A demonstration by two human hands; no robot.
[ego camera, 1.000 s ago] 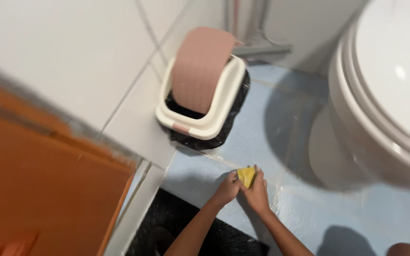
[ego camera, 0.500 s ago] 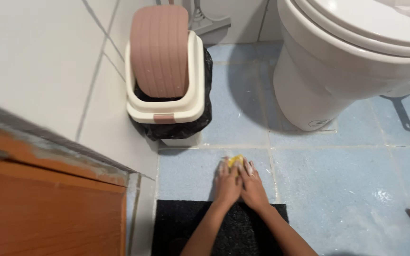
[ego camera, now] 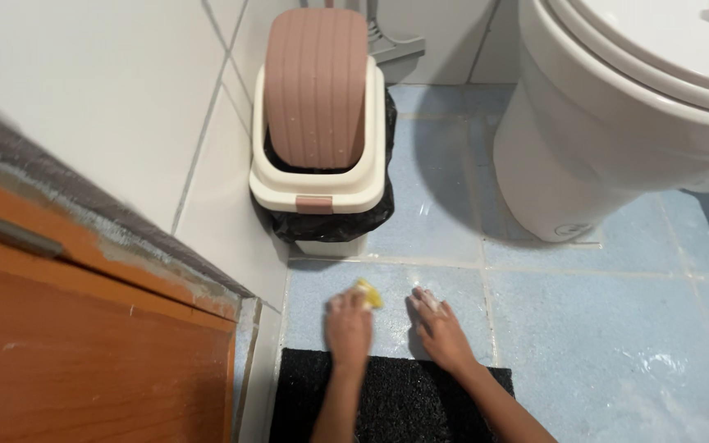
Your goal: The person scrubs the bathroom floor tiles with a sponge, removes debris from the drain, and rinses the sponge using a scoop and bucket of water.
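My left hand is blurred with motion and grips a yellow sponge, pressing it onto the wet blue floor tile in front of the bin. My right hand rests flat on the same tile a little to the right, fingers spread and flecked with white suds, holding nothing. Both forearms reach forward over a black mat.
A cream bin with a pink swing lid and black liner stands against the white tiled wall. A white toilet fills the upper right. An orange wooden door is at the left. Suds streak the floor at the lower right.
My hands were together on the sponge; now they are apart, the left carrying the sponge leftward while the right stays flat on the tile. The view has steadied.
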